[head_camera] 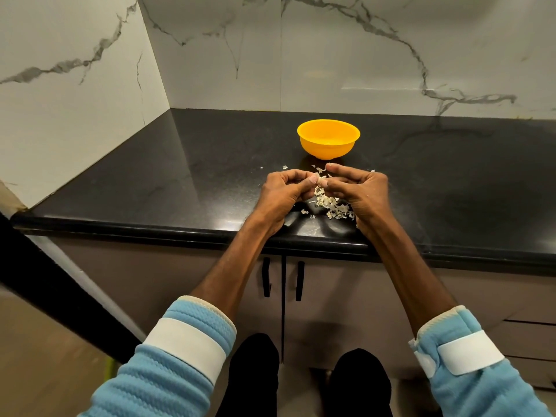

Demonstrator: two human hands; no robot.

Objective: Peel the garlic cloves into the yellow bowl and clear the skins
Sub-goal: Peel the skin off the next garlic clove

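A black countertop (180, 176) is seen below marbled wall tiles. The yellow bowl (328, 142) is set toward the back, just beyond the hands; its contents cannot be made out. The left hand (282, 191) and right hand (358, 191) are held together near the front edge, fingers curled, and a pale garlic piece (321, 179) is pinched between their fingertips. Garlic skins (329, 206) are heaped on the counter beneath and between the hands, with stray flakes scattered toward the bowl.

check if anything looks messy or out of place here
Loose garlic skins litter the black counter between the left hand and right hand, which pinch a garlic clove; stray flakes reach toward the upright yellow bowl. Nothing else odd.
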